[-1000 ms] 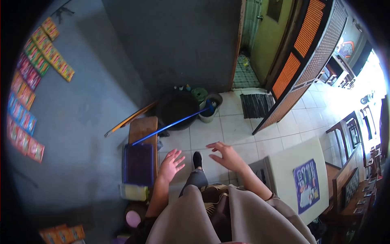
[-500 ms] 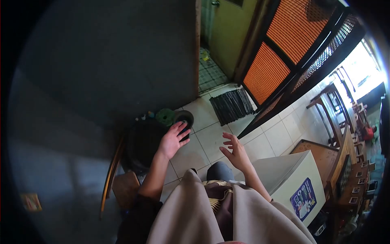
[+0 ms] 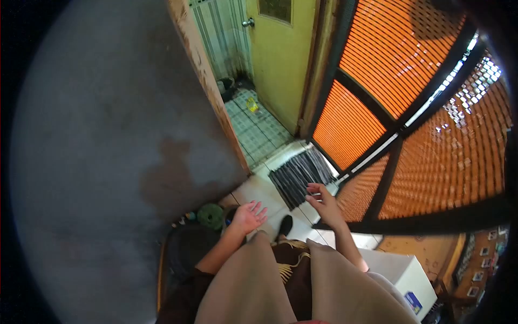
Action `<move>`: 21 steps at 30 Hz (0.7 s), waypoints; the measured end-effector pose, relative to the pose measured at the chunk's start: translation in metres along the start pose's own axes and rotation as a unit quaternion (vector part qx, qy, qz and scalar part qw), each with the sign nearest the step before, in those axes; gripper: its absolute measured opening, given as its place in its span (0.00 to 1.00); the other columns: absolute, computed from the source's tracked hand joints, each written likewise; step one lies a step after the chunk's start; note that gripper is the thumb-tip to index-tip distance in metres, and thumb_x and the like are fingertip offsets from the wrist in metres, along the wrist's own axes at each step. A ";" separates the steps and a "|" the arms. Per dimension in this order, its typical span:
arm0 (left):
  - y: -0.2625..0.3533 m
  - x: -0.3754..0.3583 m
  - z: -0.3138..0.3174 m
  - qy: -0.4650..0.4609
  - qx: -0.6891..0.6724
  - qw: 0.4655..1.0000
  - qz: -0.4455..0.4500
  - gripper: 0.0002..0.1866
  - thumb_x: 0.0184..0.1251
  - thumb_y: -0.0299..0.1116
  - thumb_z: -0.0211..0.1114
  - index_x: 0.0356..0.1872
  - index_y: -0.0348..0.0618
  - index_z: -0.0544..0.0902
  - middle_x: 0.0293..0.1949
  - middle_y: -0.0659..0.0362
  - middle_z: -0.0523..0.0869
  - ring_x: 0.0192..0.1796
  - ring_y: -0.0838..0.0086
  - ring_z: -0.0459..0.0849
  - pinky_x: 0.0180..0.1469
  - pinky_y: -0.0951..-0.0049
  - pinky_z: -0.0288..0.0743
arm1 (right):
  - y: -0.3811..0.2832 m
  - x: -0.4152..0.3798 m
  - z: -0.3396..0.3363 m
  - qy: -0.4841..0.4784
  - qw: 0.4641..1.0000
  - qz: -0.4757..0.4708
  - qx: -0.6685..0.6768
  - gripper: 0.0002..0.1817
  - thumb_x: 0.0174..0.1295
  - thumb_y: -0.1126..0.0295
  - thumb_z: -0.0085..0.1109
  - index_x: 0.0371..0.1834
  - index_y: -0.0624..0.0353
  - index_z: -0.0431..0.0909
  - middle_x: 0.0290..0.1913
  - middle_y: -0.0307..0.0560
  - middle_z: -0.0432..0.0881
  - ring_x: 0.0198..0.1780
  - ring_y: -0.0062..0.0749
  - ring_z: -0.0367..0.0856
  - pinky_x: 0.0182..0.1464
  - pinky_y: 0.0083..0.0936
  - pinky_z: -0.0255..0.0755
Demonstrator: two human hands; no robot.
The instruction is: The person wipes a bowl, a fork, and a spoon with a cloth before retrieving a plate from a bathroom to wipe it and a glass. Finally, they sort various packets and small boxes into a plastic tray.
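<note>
My left hand (image 3: 250, 217) is empty, its fingers spread and the palm turned partly up. It hangs in the air near a green round object (image 3: 210, 216) and a large dark tub (image 3: 189, 245) on the floor by the wall. My right hand (image 3: 325, 206) is also empty, with loosely curved fingers held apart. In the view it lies just below a black-and-grey striped floor mat (image 3: 300, 177) and beside an orange slatted screen (image 3: 353, 202). Neither hand touches anything. A dark shoe (image 3: 285, 225) shows on the floor between them.
Ahead, a yellow door (image 3: 280, 70) stands open onto a tiled floor (image 3: 253, 129) with a small yellow item (image 3: 252, 105) on it. A grey wall (image 3: 108, 108) runs along the left. At lower right is a white cabinet-like box (image 3: 396, 272) with a sticker.
I have moved forward toward the doorway, and the view has swung up and to the right. Both hands stay empty. The mat and screen now appear closer.
</note>
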State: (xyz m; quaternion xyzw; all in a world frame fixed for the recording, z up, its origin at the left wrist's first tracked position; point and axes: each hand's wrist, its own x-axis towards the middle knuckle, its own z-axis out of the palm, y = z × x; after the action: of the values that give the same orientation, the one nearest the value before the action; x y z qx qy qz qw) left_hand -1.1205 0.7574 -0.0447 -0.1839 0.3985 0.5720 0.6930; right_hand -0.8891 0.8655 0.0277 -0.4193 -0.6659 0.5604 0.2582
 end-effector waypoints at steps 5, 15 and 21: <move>0.060 0.023 0.083 -0.087 -0.017 0.991 0.101 0.14 0.60 0.34 0.54 0.48 0.49 0.69 0.53 0.61 0.70 0.60 0.60 0.66 0.59 0.53 0.60 | -0.016 0.131 0.004 0.018 0.999 -0.041 0.020 0.20 0.54 0.71 0.56 0.51 0.63 0.68 0.45 0.48 0.76 0.39 0.27 0.76 0.43 0.22 0.70; 0.216 0.133 0.166 -0.082 0.031 0.979 0.182 0.14 0.61 0.34 0.52 0.49 0.50 0.67 0.53 0.62 0.71 0.58 0.63 0.69 0.55 0.58 0.63 | -0.023 0.312 0.011 -0.131 0.985 0.054 -0.102 0.30 0.51 0.64 0.60 0.57 0.60 0.62 0.51 0.56 0.69 0.41 0.35 0.76 0.46 0.28 0.70; 0.272 0.191 0.225 -0.074 0.070 0.964 0.247 0.13 0.60 0.32 0.53 0.46 0.50 0.67 0.53 0.63 0.70 0.55 0.66 0.70 0.52 0.60 0.64 | -0.052 0.411 0.002 -0.156 0.978 0.031 -0.131 0.28 0.52 0.64 0.59 0.55 0.61 0.63 0.50 0.55 0.72 0.43 0.35 0.76 0.46 0.28 0.70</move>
State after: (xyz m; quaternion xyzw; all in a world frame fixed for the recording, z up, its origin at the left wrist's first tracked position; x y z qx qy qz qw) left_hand -1.2942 1.1159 0.0027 0.0125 0.4180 0.7081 0.5689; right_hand -1.1162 1.2119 0.0257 -0.3770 -0.7527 0.5343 0.0762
